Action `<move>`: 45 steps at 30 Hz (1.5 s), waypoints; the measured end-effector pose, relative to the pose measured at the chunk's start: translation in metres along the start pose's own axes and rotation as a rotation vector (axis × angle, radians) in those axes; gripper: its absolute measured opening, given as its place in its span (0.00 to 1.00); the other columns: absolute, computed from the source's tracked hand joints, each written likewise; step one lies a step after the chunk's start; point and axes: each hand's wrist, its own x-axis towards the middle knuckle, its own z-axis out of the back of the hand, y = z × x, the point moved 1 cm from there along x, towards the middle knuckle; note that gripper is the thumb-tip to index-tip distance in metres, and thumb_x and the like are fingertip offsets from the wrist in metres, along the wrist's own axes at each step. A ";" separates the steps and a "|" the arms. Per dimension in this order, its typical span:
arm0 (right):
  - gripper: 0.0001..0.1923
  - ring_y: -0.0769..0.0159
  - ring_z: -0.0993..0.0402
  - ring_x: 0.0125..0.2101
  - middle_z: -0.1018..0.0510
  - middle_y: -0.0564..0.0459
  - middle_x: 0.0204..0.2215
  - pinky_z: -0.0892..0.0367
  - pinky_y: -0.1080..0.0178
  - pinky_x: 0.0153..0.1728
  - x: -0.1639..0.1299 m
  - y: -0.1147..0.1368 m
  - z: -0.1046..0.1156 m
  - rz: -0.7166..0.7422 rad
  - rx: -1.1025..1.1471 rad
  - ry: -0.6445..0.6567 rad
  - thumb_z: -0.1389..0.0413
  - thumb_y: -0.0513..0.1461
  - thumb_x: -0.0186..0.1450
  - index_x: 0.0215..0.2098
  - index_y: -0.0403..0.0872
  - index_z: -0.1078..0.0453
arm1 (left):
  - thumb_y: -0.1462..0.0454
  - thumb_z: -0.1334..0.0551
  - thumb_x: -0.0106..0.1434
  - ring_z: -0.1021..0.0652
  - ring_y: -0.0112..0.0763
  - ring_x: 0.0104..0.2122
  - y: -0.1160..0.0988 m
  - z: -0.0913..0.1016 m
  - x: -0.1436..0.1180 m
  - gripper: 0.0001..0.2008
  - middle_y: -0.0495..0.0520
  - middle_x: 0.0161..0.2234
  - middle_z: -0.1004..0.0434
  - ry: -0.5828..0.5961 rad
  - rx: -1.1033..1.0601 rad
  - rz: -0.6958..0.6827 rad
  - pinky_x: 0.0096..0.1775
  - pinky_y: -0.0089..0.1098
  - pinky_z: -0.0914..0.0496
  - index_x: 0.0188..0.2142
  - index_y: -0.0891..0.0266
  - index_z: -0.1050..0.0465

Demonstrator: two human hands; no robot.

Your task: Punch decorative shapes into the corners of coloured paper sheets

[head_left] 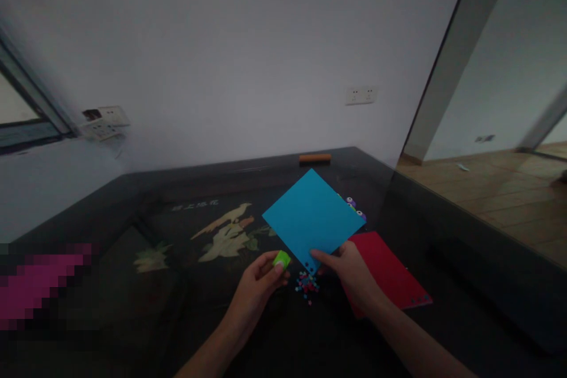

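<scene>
My left hand is closed around a small bright green paper punch, just left of the lower corner of a blue sheet of paper. That sheet is raised and turned like a diamond, with dark star-shaped holes near its bottom corner. My right hand pinches it by the lower right edge, thumb on top. Below the corner lies a little heap of paper stars in pink, blue and white. Red paper rests flat under and beside my right forearm, also with holes at its near right corner.
Purple and green toys with big eyes are partly hidden behind the blue sheet. An orange-brown bar lies at the back of the dark glossy table, which carries a bird-and-flower picture. A wall stands behind.
</scene>
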 end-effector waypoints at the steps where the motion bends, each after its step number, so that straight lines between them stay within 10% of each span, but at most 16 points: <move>1: 0.19 0.63 0.26 0.23 0.20 0.48 0.25 0.31 0.63 0.23 -0.002 0.001 -0.001 -0.002 -0.021 0.001 0.35 0.45 0.47 0.32 0.40 0.29 | 0.57 0.27 0.44 0.25 0.27 0.29 0.000 -0.001 -0.001 0.19 0.52 0.30 0.23 0.007 0.014 0.007 0.34 0.27 0.31 0.35 0.64 0.23; 45: 0.11 0.66 0.30 0.23 0.23 0.51 0.23 0.36 0.66 0.24 -0.016 0.004 -0.013 0.111 -0.306 0.052 0.39 0.43 0.54 0.24 0.42 0.30 | 0.55 0.30 0.46 0.28 0.28 0.25 0.011 -0.007 -0.006 0.18 0.51 0.27 0.24 0.013 0.273 0.003 0.31 0.28 0.35 0.33 0.64 0.25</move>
